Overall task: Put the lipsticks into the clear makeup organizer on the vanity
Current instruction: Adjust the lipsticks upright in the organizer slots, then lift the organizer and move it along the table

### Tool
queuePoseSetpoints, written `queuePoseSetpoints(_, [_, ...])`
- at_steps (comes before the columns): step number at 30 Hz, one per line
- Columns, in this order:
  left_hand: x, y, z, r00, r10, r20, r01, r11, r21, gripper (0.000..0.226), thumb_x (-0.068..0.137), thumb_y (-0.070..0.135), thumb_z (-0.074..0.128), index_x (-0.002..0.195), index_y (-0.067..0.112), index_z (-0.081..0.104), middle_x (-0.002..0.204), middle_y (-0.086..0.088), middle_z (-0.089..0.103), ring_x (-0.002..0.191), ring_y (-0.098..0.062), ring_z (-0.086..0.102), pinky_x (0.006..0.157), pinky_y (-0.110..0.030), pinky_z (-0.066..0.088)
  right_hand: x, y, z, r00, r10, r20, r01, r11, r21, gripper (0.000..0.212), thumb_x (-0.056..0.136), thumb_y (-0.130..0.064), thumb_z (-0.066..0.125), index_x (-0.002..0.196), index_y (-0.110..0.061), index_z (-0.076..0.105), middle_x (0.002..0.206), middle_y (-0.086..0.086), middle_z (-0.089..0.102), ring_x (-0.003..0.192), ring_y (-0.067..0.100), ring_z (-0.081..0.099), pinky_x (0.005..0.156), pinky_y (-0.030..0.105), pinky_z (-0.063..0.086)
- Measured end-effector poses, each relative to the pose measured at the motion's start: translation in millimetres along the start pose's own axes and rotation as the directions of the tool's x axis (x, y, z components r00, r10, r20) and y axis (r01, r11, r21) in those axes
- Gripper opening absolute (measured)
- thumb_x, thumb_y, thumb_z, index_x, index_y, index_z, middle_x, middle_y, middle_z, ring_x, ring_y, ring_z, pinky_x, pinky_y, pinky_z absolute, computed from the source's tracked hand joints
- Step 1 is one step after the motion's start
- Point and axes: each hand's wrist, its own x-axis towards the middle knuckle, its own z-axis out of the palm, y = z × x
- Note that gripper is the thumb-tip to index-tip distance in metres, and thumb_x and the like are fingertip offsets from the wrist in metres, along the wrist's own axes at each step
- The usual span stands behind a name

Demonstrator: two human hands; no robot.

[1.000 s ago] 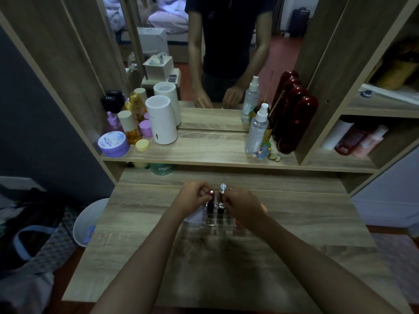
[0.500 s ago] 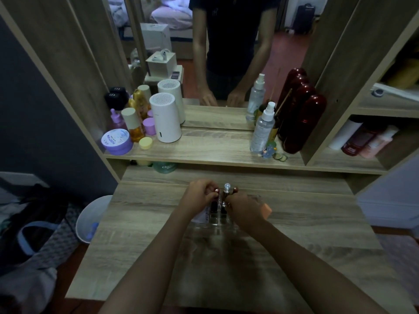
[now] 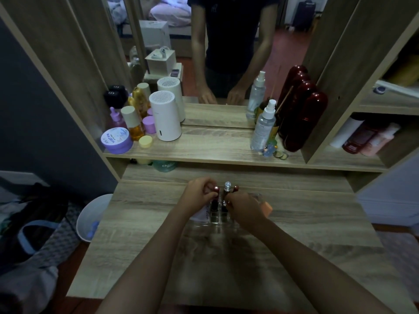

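Both hands are working right over the clear makeup organizer (image 3: 217, 220) mid-worktop (image 3: 306, 223): left hand (image 3: 199, 193) is pinching a red-capped lipstick (image 3: 216, 189) upright, probably to drop it straight into a slot. Right hand (image 3: 243, 206) is curled around another tube; its exact grip is hidden. A clear-topped tube (image 3: 227, 186) already stands between them.

The lavender jar (image 3: 116, 140) on the shelf reads "MOIST MIA"-like lettering, upside down; other labels are illegible.
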Motion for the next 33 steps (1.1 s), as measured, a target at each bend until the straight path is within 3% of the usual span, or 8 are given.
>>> queuePoseSetpoints(4, [-4, -7, -8, 1.0, -0.013, -0.027, 0.013, 1.0, -0.006, 0.025, 0.081, 0.013, 0.068, 0.105, 0.01, 0.065, 0.097, -0.01, 0.07, 0.081, -0.014, 0.059, 0.069, -0.016, 0.044, -4, 1, -8, 0.999, -0.028, -0.029, 0.029, 0.999, 0.034, 0.021, 0.092, -0.012, 0.05, 0.103, -0.01, 0.068, 0.105, 0.012, 0.072, 0.098, 0.028, 0.067, 0.082, 0.036, 0.054])
queuePoseSetpoints(7, [-11, -19, -19, 0.996, -0.041, -0.073, 0.04, 0.999, -0.011, 0.018, 0.087, 0.012, 0.06, 0.104, 0.01, 0.065, 0.097, -0.008, 0.069, 0.085, -0.015, 0.06, 0.078, -0.028, 0.052, -10, 12, -22, 0.994, -0.045, -0.098, 0.052, 0.996, 0.072, 0.016, 0.09, -0.013, 0.053, 0.09, -0.008, 0.068, 0.09, 0.013, 0.072, 0.084, 0.029, 0.066, 0.071, 0.036, 0.053])
queuePoseSetpoints(14, [-34, -54, -38, 0.959, -0.273, -0.079, 0.27, 0.962, -0.048, 0.025, 0.088, 0.011, 0.056, 0.107, -0.001, 0.066, 0.106, -0.021, 0.07, 0.098, -0.032, 0.065, 0.081, -0.033, 0.048, -22, 87, -49, 0.93, 0.255, -0.265, -0.196, 0.953, 0.232, 0.01, 0.086, -0.009, 0.062, 0.083, -0.003, 0.069, 0.085, 0.017, 0.073, 0.082, 0.033, 0.066, 0.071, 0.037, 0.049])
queuePoseSetpoints(18, [-50, -64, -25, 0.889, -0.456, 0.046, 0.455, 0.868, -0.197, 0.024, 0.088, -0.004, 0.054, 0.109, -0.011, 0.062, 0.093, -0.022, 0.064, 0.067, -0.021, 0.057, 0.052, -0.017, 0.048, -40, 116, -27, 0.917, 0.386, -0.104, -0.334, 0.882, 0.333, 0.016, 0.09, -0.005, 0.059, 0.093, 0.005, 0.072, 0.089, 0.023, 0.073, 0.081, 0.03, 0.07, 0.072, 0.035, 0.051])
queuePoseSetpoints(20, [-55, -68, -18, 0.874, -0.476, 0.097, 0.484, 0.836, -0.258, 0.02, 0.088, -0.007, 0.051, 0.102, -0.015, 0.063, 0.084, -0.021, 0.061, 0.057, -0.017, 0.05, 0.051, -0.022, 0.045, -50, 116, -12, 0.933, 0.36, 0.026, -0.339, 0.848, 0.408, 0.019, 0.09, 0.0, 0.058, 0.102, 0.002, 0.072, 0.084, 0.021, 0.074, 0.059, 0.011, 0.067, 0.057, 0.018, 0.051])
queuePoseSetpoints(22, [-58, -68, -14, 0.866, -0.486, 0.122, 0.5, 0.821, -0.278, 0.018, 0.089, -0.004, 0.052, 0.097, -0.011, 0.066, 0.073, -0.018, 0.063, 0.053, -0.015, 0.051, 0.056, -0.025, 0.042, -57, 112, 3, 0.94, 0.328, 0.093, -0.33, 0.806, 0.492, 0.024, 0.09, 0.004, 0.055, 0.103, -0.005, 0.073, 0.079, 0.024, 0.072, 0.049, 0.012, 0.059, 0.043, 0.009, 0.043])
queuePoseSetpoints(27, [-64, -67, -6, 0.833, -0.543, 0.109, 0.539, 0.75, -0.384, 0.014, 0.087, -0.001, 0.057, 0.087, 0.0, 0.071, 0.039, 0.007, 0.061, 0.035, 0.001, 0.052, 0.047, -0.019, 0.045, -57, 104, 32, 0.92, 0.357, 0.162, -0.38, 0.71, 0.592, 0.043, 0.092, 0.002, 0.051, 0.057, -0.022, 0.059, 0.067, 0.019, 0.063, 0.045, 0.014, 0.054, 0.053, 0.028, 0.045])
queuePoseSetpoints(33, [-68, -67, 0, 0.787, -0.616, 0.031, 0.568, 0.704, -0.427, 0.016, 0.08, -0.004, 0.064, 0.094, -0.003, 0.071, 0.044, 0.004, 0.063, 0.036, -0.003, 0.052, 0.04, -0.014, 0.045, -49, 106, 49, 0.878, 0.466, 0.109, -0.422, 0.647, 0.634, 0.037, 0.089, -0.003, 0.059, 0.056, -0.018, 0.065, 0.07, 0.017, 0.066, 0.03, -0.004, 0.053, 0.049, 0.022, 0.042])
